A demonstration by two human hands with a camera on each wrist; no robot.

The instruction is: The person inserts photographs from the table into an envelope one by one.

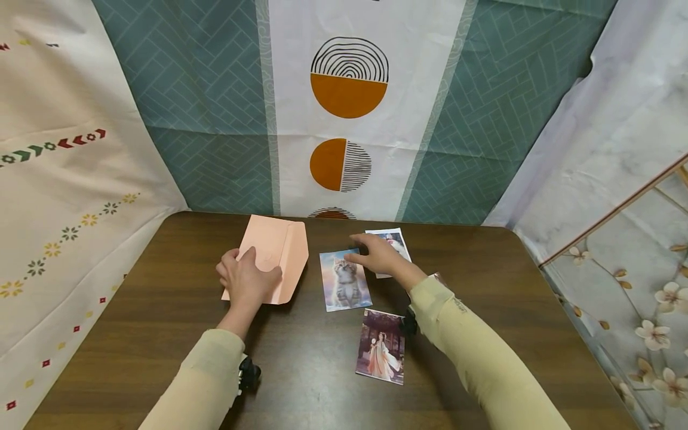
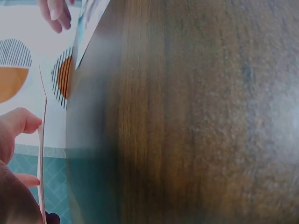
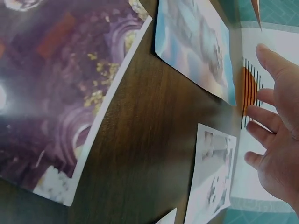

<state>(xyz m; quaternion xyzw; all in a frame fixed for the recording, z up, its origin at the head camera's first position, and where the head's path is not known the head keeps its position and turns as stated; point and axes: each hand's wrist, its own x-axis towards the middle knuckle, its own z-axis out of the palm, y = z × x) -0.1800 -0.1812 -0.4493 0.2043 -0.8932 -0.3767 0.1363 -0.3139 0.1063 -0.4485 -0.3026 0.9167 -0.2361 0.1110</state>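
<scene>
A pink envelope (image 1: 292, 251), its flap unfolded to the right, is gripped by my left hand (image 1: 247, 278) across its face. In the left wrist view the envelope (image 2: 42, 163) shows edge-on, with fingers on both sides of it. My right hand (image 1: 378, 257) hovers over the upper edge of a kitten picture card (image 1: 344, 286), fingers spread and holding nothing. Behind that hand lies another picture card (image 1: 396, 239), partly covered. Nearer me is a card with a robed figure (image 1: 380, 346). In the right wrist view the right hand (image 3: 285, 116) is clear of the cards.
The brown wooden table (image 1: 317, 370) carries everything. One more card (image 1: 439, 278) peeks out beside the right sleeve, mostly hidden. A patterned curtain (image 1: 344, 119) hangs along the table's back edge, with cloths on both sides.
</scene>
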